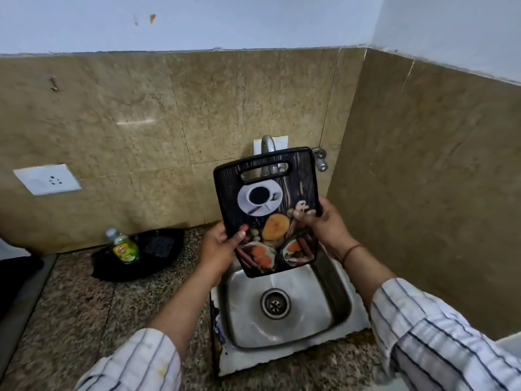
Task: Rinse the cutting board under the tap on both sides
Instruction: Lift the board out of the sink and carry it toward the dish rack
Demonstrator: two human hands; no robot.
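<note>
I hold a black cutting board (266, 193) upright over the steel sink (315, 320), its printed side with a coffee cup and food pictures facing me. My left hand (218, 246) grips its lower left edge, thumb on the print. My right hand (321, 218) grips its right edge, fingers curled over the front. The handle slot is at the top, and the tap (267, 145) stands behind it, its spout seen through the slot. I see no water running. The sink basin looks wet around the drain (275, 303).
A green dish-soap bottle (124, 246) stands on a black tray (158, 249) on the speckled counter left of the sink. A second valve (320, 159) sticks out of the wall right of the tap. A wall socket (46, 179) is at left. Tiled walls close in behind and at right.
</note>
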